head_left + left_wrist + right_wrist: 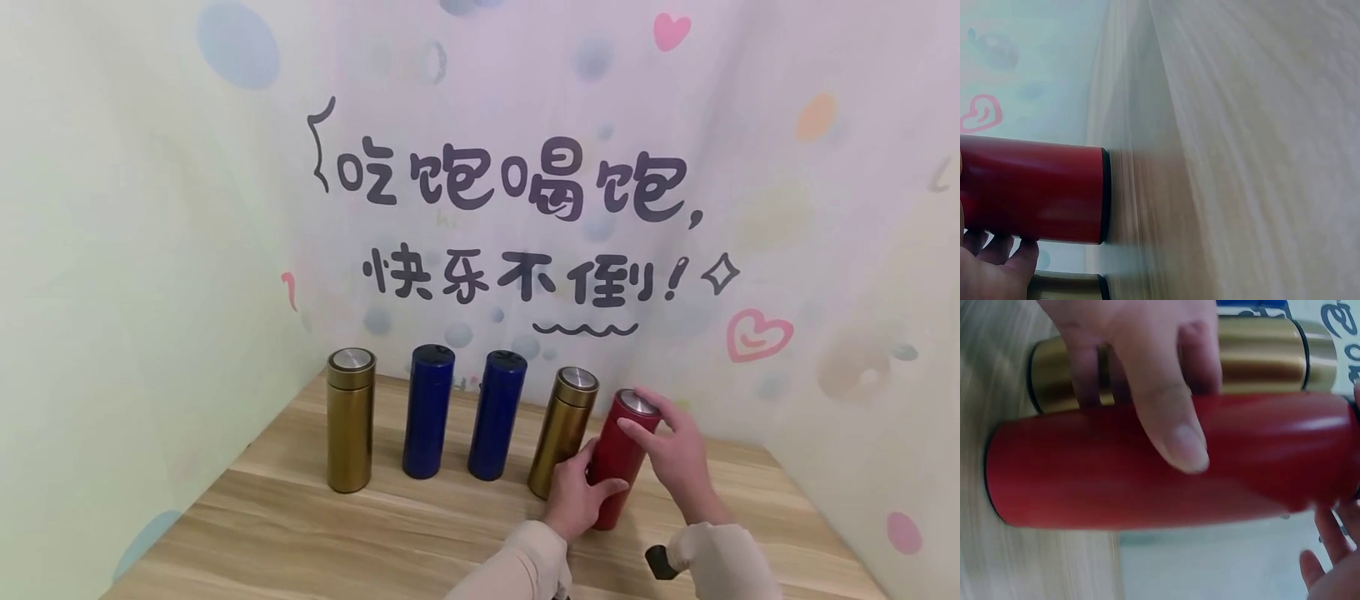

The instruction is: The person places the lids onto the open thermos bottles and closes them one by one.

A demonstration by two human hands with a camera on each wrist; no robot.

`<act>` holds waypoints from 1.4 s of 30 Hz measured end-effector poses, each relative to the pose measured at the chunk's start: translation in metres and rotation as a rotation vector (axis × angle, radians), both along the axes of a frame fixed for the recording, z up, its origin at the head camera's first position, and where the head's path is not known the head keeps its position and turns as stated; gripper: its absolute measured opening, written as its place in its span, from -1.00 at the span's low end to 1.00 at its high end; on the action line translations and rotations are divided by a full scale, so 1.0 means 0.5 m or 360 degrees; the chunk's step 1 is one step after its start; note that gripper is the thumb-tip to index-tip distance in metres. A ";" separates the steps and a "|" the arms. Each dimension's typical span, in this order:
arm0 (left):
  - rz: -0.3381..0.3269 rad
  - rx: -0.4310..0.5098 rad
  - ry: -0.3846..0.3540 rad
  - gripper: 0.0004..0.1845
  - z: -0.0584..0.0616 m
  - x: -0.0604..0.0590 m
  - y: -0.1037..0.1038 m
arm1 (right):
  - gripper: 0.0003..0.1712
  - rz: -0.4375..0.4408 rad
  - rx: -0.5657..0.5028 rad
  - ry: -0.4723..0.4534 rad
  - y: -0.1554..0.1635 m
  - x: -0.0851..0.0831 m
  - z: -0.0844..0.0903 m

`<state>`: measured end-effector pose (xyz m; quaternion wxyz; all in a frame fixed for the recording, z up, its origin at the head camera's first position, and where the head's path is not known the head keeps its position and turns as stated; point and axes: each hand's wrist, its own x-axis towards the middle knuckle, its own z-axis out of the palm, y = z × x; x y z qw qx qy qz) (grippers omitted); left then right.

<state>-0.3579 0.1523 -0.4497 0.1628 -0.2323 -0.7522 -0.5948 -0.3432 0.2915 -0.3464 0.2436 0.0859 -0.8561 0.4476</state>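
Note:
A red thermos bottle (618,492) with a silver-topped lid stands at the right end of a row. My left hand (577,500) grips its lower body from the left, thumb across the front; the left wrist view shows its fingers (1022,259) along the side of the red bottle. At the top, my right hand (678,458) holds the lid end between thumb and fingers, and part of it shows at the edge of the right wrist view. Close to the left hand's knuckles stands a gold thermos bottle (562,433), upright beside the red one.
Two blue thermos bottles (428,417) stand in the middle of the row, and another gold thermos bottle (350,433) at its left end. All rest on a wood-grain table (300,542). A printed cloth backdrop (487,92) rises behind and on both sides.

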 end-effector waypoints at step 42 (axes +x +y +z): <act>-0.0002 0.0023 -0.0062 -0.37 0.004 0.010 0.005 | -0.34 0.0019 -0.0261 0.0009 -0.014 0.005 -0.015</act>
